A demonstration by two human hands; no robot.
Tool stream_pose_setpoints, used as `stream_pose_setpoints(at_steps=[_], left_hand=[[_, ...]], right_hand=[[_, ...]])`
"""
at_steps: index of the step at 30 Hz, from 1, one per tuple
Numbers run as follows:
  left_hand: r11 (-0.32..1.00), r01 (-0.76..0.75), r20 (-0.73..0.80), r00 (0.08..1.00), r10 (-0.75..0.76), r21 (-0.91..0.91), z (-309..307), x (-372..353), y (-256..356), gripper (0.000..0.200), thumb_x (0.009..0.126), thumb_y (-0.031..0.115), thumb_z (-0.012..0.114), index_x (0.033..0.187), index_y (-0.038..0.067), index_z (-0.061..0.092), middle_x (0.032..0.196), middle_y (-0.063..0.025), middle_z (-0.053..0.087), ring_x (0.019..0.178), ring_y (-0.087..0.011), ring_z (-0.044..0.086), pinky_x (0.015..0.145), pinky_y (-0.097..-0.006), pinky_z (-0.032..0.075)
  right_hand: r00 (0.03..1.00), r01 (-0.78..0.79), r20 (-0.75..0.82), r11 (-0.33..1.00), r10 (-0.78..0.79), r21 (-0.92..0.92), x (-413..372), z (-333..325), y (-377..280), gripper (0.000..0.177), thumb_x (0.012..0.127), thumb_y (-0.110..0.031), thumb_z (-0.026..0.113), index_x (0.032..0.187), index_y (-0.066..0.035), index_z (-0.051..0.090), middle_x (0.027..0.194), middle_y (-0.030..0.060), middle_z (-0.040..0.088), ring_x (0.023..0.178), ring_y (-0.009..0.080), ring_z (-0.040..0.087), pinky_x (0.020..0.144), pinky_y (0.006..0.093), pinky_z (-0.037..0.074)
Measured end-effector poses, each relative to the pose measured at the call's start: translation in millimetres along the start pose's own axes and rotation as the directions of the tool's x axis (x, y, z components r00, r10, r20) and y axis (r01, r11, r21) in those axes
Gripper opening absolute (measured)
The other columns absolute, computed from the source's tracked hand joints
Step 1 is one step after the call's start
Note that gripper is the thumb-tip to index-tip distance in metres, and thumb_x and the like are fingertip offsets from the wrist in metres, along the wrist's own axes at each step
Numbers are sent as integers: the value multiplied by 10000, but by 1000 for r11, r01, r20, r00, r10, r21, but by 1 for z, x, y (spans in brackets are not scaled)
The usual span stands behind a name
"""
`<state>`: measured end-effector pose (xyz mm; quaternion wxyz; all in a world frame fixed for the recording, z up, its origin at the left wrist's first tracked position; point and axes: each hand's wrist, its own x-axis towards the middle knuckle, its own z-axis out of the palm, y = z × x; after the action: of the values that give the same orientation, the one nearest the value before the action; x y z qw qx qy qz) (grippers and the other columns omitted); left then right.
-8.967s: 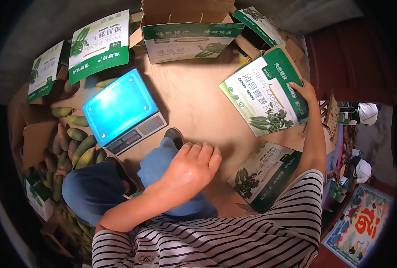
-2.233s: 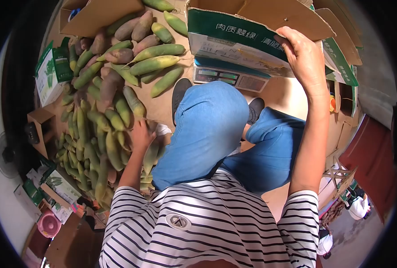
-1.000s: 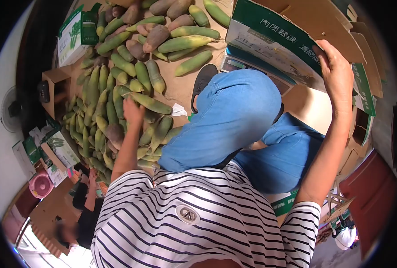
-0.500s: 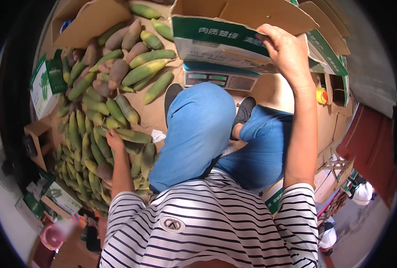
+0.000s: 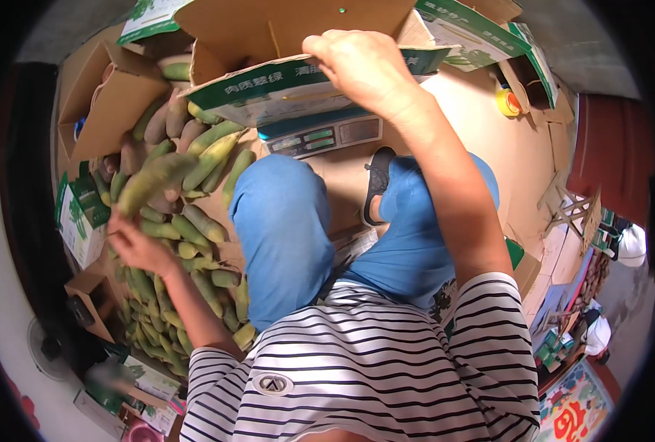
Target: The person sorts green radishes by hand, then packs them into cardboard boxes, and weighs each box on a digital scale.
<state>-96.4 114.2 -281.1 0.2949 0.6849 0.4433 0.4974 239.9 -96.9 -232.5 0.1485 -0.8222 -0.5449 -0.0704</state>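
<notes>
My left hand (image 5: 139, 245) is over the pile at the left, its fingers at the lower end of a long green radish (image 5: 156, 179). That radish is smeared by motion and slants up toward the carton. Beneath and around it lie many green radishes (image 5: 198, 225), some with brownish-pink skin. My right hand (image 5: 360, 66) grips the near upper edge of an open cardboard box (image 5: 268, 92) with a green printed band. The box tilts on a digital scale (image 5: 320, 138), whose display faces me. The inside of the box is mostly hidden.
An open brown carton (image 5: 113, 99) stands at the upper left, and a small green-and-white box (image 5: 80, 221) beside the pile. A roll of yellow tape (image 5: 508, 102) lies at the right near more cartons. My knees (image 5: 283, 228) are between the hands.
My left hand has risen from the pile and moved left with a green radish. My right hand still holds the box edge. The whole view has turned, shifting the box and scale leftward.
</notes>
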Motion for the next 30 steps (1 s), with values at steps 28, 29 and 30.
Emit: stream_pose_setpoints(at_steps=[28,29,30], left_hand=[[815,-579,800,476,366,-28,189,-18,177,304,1024,252,474,1234,56,572,1138,-181,648,1063,-289,628,906,-356,468],[831,-553,829,492,266,62,192,-22,174,350,1030,318,446,1241,66,568,1145,-193,644,1070,-331,622,894,-381,471],[828,-543,843,505,186,142,190,-25,173,375,1032,353,423,1239,78,572,1141,-188,646,1076,-353,612,884,-395,469]], right_hand=[[982,-12,-189,1000,17,27,3,13,-10,141,709,-157,598,683,-151,736,709,56,708,769,223,697,604,393,536],[992,-36,-123,999,39,22,2,10,-9,139,723,-157,601,700,-146,738,734,62,714,781,234,698,626,402,539],[997,-55,-56,998,56,21,3,8,-10,137,736,-157,605,718,-141,740,759,67,720,794,245,700,647,411,542]])
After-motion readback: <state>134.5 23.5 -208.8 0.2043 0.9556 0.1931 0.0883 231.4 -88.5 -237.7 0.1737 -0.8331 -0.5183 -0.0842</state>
